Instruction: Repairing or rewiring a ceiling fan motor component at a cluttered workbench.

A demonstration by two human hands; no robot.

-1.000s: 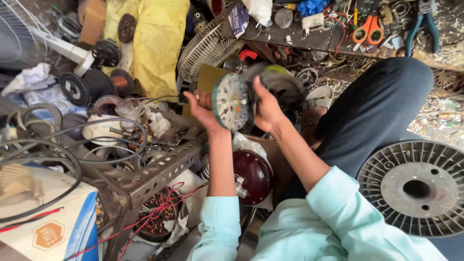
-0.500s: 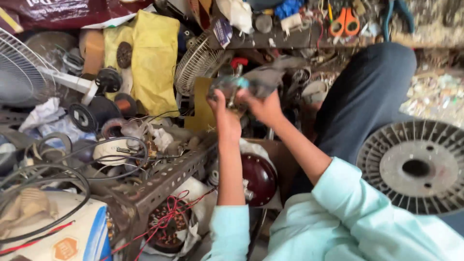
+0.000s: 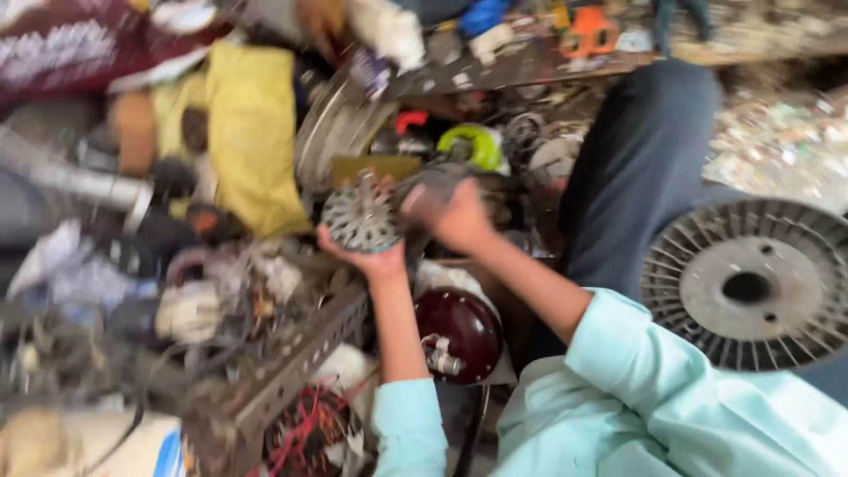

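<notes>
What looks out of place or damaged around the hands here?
Loose red wires spill from an opened round housing beside the perforated metal angle bar, tangled rather than tucked in. The picture is blurred, so finer damage cannot be judged.

A round grey metal motor core [image 3: 360, 215], ringed with slotted plates and pale windings, is held up on edge above the clutter, its flat face turned toward the camera. It rests on the left hand [image 3: 371, 258] from below, while the right hand [image 3: 455, 216] touches its right side. Motion blur hides finer detail.
</notes>
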